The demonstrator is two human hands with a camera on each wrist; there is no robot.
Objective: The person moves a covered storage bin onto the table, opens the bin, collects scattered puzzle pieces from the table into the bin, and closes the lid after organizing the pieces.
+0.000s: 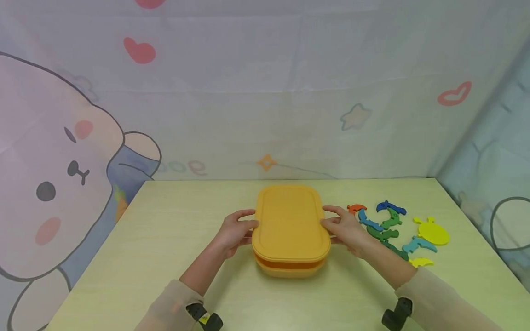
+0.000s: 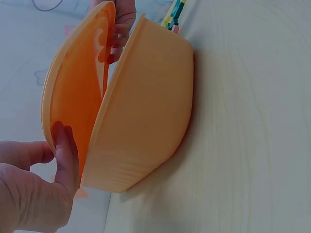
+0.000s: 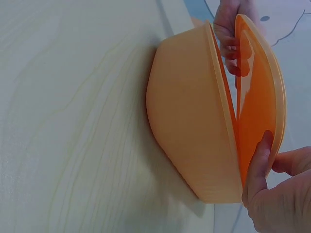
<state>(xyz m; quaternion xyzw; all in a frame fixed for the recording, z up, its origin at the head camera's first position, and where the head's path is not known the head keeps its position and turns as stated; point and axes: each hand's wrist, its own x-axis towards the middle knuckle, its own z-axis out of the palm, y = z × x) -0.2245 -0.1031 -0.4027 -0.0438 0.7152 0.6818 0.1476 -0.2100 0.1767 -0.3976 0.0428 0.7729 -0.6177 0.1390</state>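
Note:
An orange lid (image 1: 291, 223) lies tilted over a matching orange plastic box (image 1: 290, 271), its near side raised so that a gap shows between them. My left hand (image 1: 236, 233) pinches the lid's left edge, thumb on the outside and fingers under the rim. On the opposite edge my right hand (image 1: 345, 231) pinches the lid in the same way. Both wrist views show the open wedge between lid (image 2: 73, 107) and box (image 3: 189, 116), with the fingertips inside the rim. The box stands on the table; its inside is mostly hidden.
Several flat toy pieces in green, blue, red and yellow lie right of the box, among them a green piece (image 1: 391, 219), a dark blue piece (image 1: 391, 207) and a round yellow piece (image 1: 432, 232). A printed cloth (image 1: 248, 92) hangs behind the light wooden table (image 1: 165, 220).

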